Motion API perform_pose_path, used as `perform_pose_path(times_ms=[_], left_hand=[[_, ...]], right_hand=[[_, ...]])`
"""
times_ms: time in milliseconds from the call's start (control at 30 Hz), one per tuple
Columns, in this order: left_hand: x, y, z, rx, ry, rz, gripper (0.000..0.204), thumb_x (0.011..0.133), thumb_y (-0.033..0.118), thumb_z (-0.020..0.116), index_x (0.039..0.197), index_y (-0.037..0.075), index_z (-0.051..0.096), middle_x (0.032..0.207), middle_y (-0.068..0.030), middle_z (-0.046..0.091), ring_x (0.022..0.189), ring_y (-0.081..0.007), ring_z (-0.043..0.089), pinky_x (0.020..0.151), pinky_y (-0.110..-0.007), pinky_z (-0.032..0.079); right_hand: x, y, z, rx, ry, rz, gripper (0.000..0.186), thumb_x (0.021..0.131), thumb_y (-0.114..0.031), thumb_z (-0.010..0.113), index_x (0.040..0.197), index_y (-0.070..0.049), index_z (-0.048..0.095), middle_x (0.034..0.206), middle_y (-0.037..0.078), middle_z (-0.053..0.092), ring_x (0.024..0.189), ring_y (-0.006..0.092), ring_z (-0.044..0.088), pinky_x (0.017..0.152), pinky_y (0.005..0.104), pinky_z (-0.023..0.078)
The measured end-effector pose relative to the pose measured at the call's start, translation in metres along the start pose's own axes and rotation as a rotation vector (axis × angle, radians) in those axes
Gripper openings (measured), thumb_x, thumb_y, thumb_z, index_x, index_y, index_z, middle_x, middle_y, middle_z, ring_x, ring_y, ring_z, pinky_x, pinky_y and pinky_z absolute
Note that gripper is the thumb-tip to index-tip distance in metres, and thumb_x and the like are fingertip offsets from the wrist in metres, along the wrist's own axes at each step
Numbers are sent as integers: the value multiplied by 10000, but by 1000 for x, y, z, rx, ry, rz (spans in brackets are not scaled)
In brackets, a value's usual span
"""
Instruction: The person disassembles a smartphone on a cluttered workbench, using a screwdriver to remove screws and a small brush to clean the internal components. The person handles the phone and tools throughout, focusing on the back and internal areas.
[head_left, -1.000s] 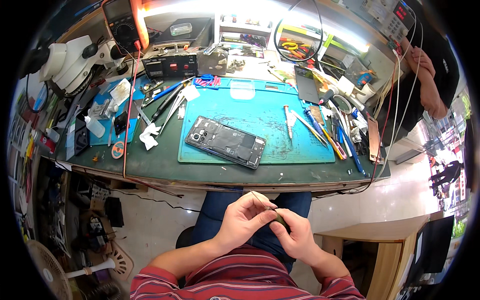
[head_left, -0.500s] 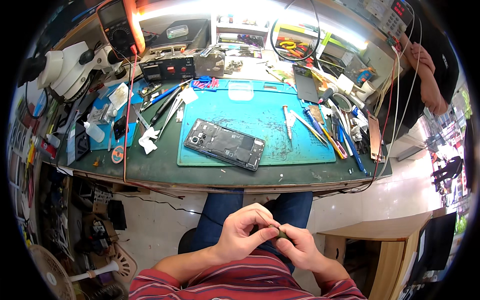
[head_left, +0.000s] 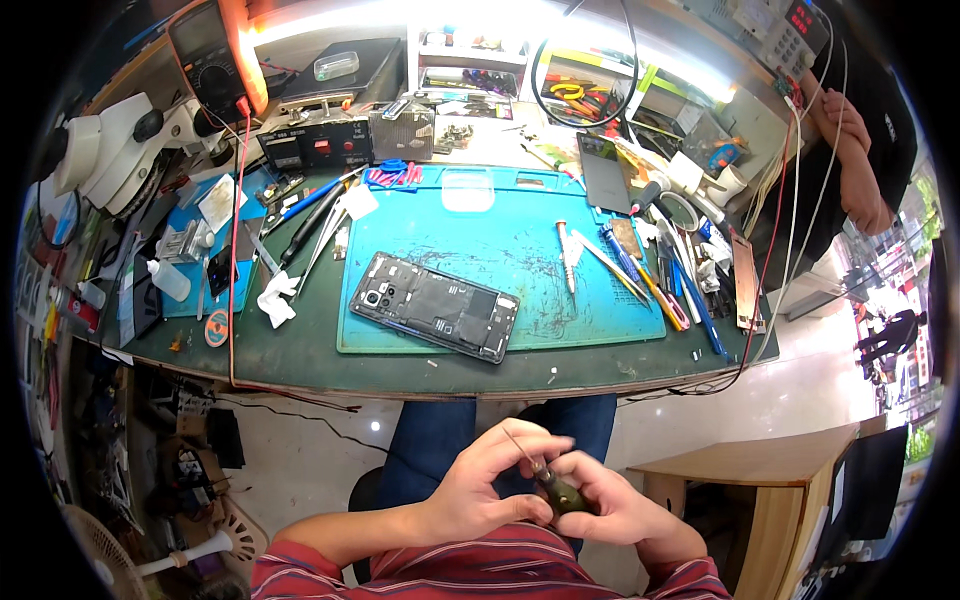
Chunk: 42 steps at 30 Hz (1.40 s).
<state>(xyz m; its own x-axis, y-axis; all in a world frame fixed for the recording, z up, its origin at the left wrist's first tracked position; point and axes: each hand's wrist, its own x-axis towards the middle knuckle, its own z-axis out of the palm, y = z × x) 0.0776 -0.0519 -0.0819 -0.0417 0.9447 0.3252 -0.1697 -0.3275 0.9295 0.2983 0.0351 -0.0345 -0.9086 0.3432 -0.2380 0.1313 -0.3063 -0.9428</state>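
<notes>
Head view: right grip around a green-handled tool, hold of left grip unclear; white-lettered black box beyond.

At lower centre, the right hand hid part of the tool, while fingertips of the left hand were blurred. The frame's edge cut off the fan at lower left and a co-worker at upper right. Fine detail on the phone, near centre, was too small to make out.

Both bent arms come together in front, the left hand curved with thumb and fingers apart, the right hand curled close beside it.
</notes>
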Motion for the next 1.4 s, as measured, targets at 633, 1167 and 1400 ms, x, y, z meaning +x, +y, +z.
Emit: perform_pose_path(times_ms=[633, 1167, 1400], left_hand=[[74, 14, -56, 1428, 72, 101, 657, 873, 376, 854, 1409, 30, 696, 1385, -94, 614, 1261, -289, 553, 1104, -471, 420], [76, 11, -56, 1459, 77, 103, 626, 849, 329, 853, 1387, 36, 721, 1386, -85, 648, 1221, -253, 590, 1093, -451, 417], [75, 12, -55, 1477, 75, 103, 621, 857, 333, 847, 1387, 35, 722, 1395, -88, 651, 1233, -249, 586, 1101, -445, 411]], right_hand=[[64, -116, -111, -1684, 228, -291, 617, 858, 24, 716, 1456, -130, 705, 1001, 76, 686, 852, 275, 693, 727, 405, 575], [77, -113, -123, -1697, 180, -326, 580, 835, -11, 721, 1393, -168, 749, 965, 38, 669, 810, 236, 683, 688, 374, 558], [79, -116, -124, -1679, 146, -312, 577, 794, 49, 768, 1340, -136, 768, 1017, 74, 732, 805, 269, 709, 693, 380, 572]])
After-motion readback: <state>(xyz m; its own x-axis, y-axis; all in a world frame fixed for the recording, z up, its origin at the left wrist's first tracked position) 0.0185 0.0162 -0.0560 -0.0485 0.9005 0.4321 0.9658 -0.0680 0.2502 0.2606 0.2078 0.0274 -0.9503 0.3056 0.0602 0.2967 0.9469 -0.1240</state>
